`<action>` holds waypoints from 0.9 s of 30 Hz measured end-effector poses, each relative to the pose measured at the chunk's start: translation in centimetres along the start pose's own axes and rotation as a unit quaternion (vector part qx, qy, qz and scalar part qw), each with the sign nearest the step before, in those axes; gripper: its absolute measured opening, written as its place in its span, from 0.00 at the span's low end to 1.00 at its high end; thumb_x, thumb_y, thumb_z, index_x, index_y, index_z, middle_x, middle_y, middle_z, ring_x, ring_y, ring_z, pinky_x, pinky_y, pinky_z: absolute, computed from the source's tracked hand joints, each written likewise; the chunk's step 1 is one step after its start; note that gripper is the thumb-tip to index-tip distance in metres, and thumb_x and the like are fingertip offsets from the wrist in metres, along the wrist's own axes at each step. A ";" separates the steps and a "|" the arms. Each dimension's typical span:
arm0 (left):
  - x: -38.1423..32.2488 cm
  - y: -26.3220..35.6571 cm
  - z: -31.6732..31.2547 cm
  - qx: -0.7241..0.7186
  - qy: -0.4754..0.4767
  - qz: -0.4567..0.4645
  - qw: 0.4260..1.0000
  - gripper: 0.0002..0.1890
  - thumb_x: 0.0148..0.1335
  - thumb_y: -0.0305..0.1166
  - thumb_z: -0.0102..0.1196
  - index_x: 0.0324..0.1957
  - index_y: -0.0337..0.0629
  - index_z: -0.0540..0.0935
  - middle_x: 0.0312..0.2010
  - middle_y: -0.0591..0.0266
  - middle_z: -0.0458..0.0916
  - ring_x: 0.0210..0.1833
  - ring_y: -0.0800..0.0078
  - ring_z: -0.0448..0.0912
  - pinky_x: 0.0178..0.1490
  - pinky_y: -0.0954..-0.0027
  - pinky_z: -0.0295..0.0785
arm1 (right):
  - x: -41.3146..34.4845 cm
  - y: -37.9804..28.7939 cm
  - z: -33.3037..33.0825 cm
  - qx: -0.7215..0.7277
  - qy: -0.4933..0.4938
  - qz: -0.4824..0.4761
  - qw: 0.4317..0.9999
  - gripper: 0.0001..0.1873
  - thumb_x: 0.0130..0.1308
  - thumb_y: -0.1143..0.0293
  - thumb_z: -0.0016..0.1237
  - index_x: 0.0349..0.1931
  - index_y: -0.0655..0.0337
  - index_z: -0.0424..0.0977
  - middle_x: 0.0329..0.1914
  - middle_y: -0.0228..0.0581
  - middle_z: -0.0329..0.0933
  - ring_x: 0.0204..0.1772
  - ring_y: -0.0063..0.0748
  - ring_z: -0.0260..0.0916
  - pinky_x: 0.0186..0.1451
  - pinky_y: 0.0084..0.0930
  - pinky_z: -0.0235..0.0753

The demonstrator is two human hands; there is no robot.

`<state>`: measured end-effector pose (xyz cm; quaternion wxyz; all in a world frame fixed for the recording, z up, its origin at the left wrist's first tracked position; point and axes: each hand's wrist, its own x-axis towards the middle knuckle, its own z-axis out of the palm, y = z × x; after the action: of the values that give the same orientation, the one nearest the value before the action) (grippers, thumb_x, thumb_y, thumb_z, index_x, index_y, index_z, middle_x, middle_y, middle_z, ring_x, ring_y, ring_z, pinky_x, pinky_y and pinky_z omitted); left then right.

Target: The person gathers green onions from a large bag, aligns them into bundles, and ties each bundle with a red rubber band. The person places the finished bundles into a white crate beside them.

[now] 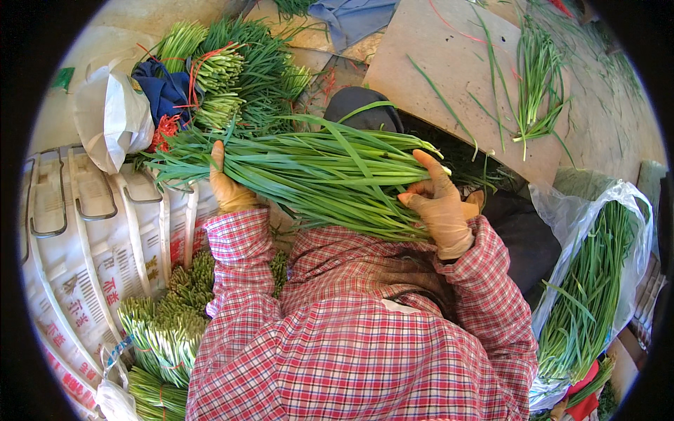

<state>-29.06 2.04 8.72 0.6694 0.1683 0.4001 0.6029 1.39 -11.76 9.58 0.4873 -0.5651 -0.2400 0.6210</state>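
A loose bunch of garlic chives (316,168) lies crosswise in front of my body, leaf tips to the left and pale stem ends to the right. My left hand (230,184), in a thin glove, grips the leafy end, with the thumb up along its near side and the other fingers hidden underneath. At the stem end is my right hand (439,202), also gloved. Its index finger and thumb are bent onto the stems, a small space between their tips; its other fingers are partly hidden.
Tied chive bundles (221,73) are piled at upper left by a white bag (113,113). White plastic crates (95,237) stand left, above more bundles (163,337). Loose chives (534,79) lie on a board (421,68). At right, a clear plastic bag (640,210) holds chives.
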 end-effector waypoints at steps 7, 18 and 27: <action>0.9 -1.5 -2.7 -0.006 0.052 -0.002 0.999 0.21 0.58 0.41 0.50 0.49 0.36 0.72 0.45 0.52 0.76 0.45 0.54 0.74 0.52 0.52 0.69 | -2.8 -0.7 -9.5 0.370 -0.133 -0.124 0.911 0.15 0.57 0.65 0.53 0.42 0.61 0.69 0.24 0.23 0.62 0.21 0.09 0.56 0.21 0.08 0.59; 1.3 -1.5 -2.2 -0.013 0.056 -0.028 0.998 0.22 0.57 0.41 0.53 0.49 0.37 0.73 0.44 0.52 0.77 0.45 0.55 0.74 0.53 0.52 0.69 | -5.9 -2.3 -5.9 -0.492 0.082 -0.285 0.818 0.15 0.45 0.82 0.49 0.35 0.57 0.77 0.37 0.39 0.75 0.38 0.35 0.73 0.38 0.24 0.74; 0.7 -0.6 -1.0 -0.012 0.047 0.006 0.999 0.17 0.59 0.39 0.49 0.46 0.37 0.74 0.41 0.56 0.78 0.41 0.60 0.76 0.48 0.57 0.71 | 0.3 -1.6 0.3 -0.587 -0.068 -0.326 0.738 0.07 0.46 0.72 0.50 0.29 0.56 0.75 0.29 0.39 0.70 0.32 0.41 0.71 0.31 0.34 0.71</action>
<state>-29.45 2.31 7.44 0.6481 0.1339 0.4229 0.6190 1.67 -10.71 10.89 0.2140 -0.5825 -0.7590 0.1969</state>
